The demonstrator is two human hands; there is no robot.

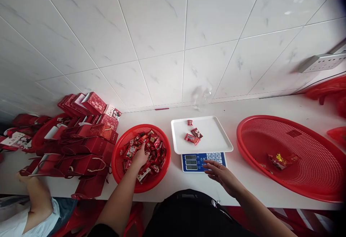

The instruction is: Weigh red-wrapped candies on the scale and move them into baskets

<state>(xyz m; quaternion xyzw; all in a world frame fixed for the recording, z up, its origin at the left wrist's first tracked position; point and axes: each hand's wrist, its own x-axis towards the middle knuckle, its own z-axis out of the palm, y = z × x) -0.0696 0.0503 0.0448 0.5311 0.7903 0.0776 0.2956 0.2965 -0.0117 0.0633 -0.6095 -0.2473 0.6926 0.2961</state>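
My left hand [141, 156] reaches into a round red basket [115, 157] of small red-wrapped candies [155, 152]. Its thumb and forefinger look apart among the wrappers; the other fingers are partly hidden. Over the front of a blue-and-white digital scale [198, 168], my right hand [220, 174] hovers with fingers stretched and nothing in them. On the scale's white tray [216, 138] lie a small red candy [190, 122], a dark red packet [197, 133] and a brighter red packet [192, 139].
A large red basket [259, 121] at right holds a few wrapped pieces [279, 160]. Stacked red gift boxes [81, 147] crowd the left, where another person's arm [39, 193] rests by the table [173, 188]. A tiled wall [162, 78] runs behind; a power strip [323, 63] is at right.
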